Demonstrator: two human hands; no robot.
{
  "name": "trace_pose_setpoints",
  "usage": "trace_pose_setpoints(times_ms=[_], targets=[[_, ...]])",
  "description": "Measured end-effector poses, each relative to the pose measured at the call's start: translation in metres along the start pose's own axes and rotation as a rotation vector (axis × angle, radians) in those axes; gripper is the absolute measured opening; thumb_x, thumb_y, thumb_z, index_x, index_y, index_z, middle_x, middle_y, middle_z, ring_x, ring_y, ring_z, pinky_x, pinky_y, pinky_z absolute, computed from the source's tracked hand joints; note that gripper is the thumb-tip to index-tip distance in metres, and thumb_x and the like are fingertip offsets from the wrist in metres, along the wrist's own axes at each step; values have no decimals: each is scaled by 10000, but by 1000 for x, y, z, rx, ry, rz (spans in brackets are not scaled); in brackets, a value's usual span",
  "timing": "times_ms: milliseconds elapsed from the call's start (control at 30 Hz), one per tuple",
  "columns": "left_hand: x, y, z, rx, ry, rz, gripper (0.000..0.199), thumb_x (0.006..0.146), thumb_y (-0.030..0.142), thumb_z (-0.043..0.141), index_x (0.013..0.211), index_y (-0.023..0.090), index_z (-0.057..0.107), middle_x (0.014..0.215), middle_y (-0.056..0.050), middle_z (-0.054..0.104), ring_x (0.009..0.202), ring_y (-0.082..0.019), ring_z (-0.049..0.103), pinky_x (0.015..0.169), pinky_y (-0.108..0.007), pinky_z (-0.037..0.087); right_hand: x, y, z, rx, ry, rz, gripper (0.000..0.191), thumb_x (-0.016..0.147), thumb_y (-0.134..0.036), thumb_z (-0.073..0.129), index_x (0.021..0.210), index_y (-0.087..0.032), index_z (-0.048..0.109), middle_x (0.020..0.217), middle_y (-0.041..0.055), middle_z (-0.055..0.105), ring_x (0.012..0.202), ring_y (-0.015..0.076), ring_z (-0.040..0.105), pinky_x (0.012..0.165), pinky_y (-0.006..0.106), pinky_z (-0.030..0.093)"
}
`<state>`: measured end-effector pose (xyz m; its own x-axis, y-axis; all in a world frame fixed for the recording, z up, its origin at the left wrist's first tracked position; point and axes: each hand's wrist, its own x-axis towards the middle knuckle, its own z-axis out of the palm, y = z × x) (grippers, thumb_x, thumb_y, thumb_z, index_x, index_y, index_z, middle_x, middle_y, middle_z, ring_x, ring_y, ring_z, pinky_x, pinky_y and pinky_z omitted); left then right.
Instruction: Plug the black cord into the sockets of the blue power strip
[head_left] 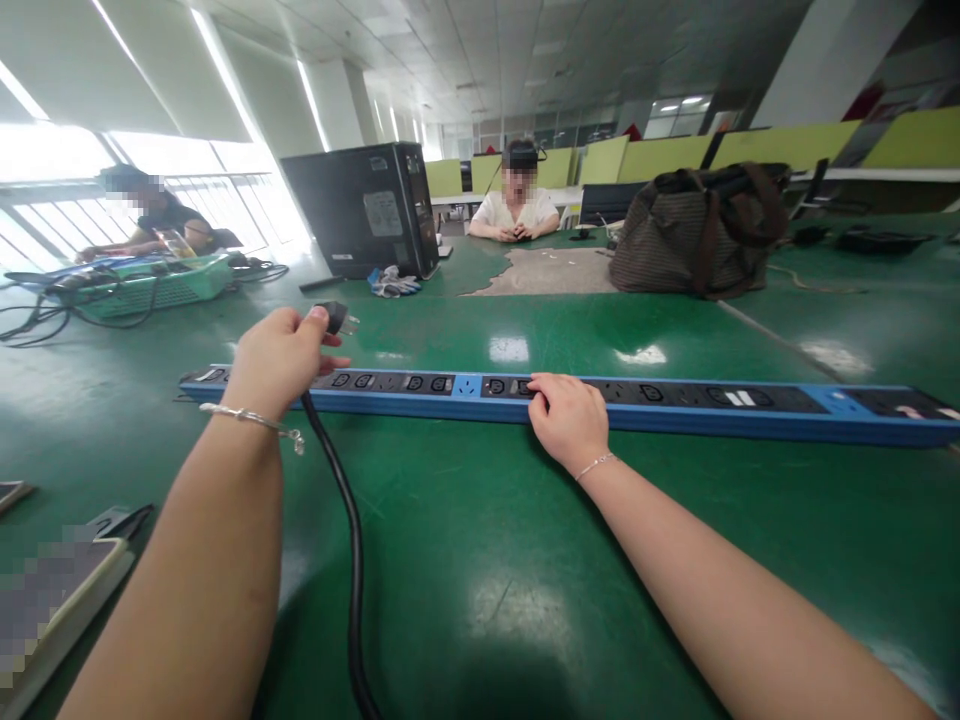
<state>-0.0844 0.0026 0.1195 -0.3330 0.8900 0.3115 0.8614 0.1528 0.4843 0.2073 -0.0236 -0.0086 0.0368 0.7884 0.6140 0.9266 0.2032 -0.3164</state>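
Observation:
A long blue power strip (pixel 420 402) with black socket panels lies across the green table. Above its left part, my left hand (pixel 281 350) grips a black plug (pixel 335 317), whose metal prongs point right. From beneath that hand a thick black cable (pixel 351 530) runs down toward the bottom edge. My right hand (pixel 571 415) rests on the strip right of its middle, fingers bent over the sockets; whether they pinch anything is hidden.
Farther back on the table (pixel 442 330) stand a black computer case (pixel 360 210), gloves (pixel 394 283), a green basket (pixel 165 288) with cables and a brown bag (pixel 675 230). Two people sit beyond. At the lower left lies a pixelated flat object (pixel 60 620).

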Motion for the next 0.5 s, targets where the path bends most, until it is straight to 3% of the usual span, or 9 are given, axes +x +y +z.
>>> trace_pose_setpoints(times_ms=[100, 167, 233, 300, 400, 500], targets=[[6, -17, -8, -3, -78, -73, 343, 850, 452, 337, 846, 182, 547, 902, -29, 695, 575, -132, 605, 619, -272, 467, 0, 1, 0, -4, -5, -6, 232, 794, -174, 443, 886, -224, 650, 1054, 14, 684, 992, 194, 585, 836, 345, 366], [13, -30, -12, 169, -25, -83, 323, 833, 436, 361, 765, 183, 549, 859, -53, 692, 711, -188, 619, 689, -302, 460, 0, 2, 1, -4, -8, -8, 232, 792, -175, 444, 885, -224, 651, 1056, 14, 683, 997, 195, 584, 838, 348, 368], [21, -45, -12, 304, 21, -101, 321, 830, 428, 357, 764, 179, 549, 940, -104, 677, 905, -250, 599, 767, -337, 445, 1, 2, 1, -2, -7, -9, 235, 792, -174, 442, 882, -223, 653, 1054, 16, 684, 993, 196, 586, 833, 351, 372], [28, -59, -9, 383, 0, -145, 329, 831, 422, 344, 807, 169, 552, 1025, -145, 653, 979, -282, 573, 793, -360, 436, 1, 2, 1, -1, -4, -12, 237, 791, -174, 441, 878, -222, 656, 1047, 18, 686, 982, 197, 589, 826, 354, 378], [35, -77, 0, 414, -65, -138, 268, 816, 368, 380, 790, 171, 560, 976, -131, 667, 953, -278, 578, 784, -358, 436, 1, 2, 0, -2, -3, -14, 240, 787, -172, 444, 879, -222, 660, 1041, 19, 687, 975, 199, 592, 823, 358, 385], [37, -88, 5, 379, -52, -82, 281, 814, 360, 376, 756, 167, 572, 861, -123, 683, 873, -279, 593, 734, -358, 444, 1, 2, 0, -4, -6, -16, 240, 784, -169, 447, 883, -220, 660, 1044, 18, 687, 976, 199, 593, 824, 358, 387]])
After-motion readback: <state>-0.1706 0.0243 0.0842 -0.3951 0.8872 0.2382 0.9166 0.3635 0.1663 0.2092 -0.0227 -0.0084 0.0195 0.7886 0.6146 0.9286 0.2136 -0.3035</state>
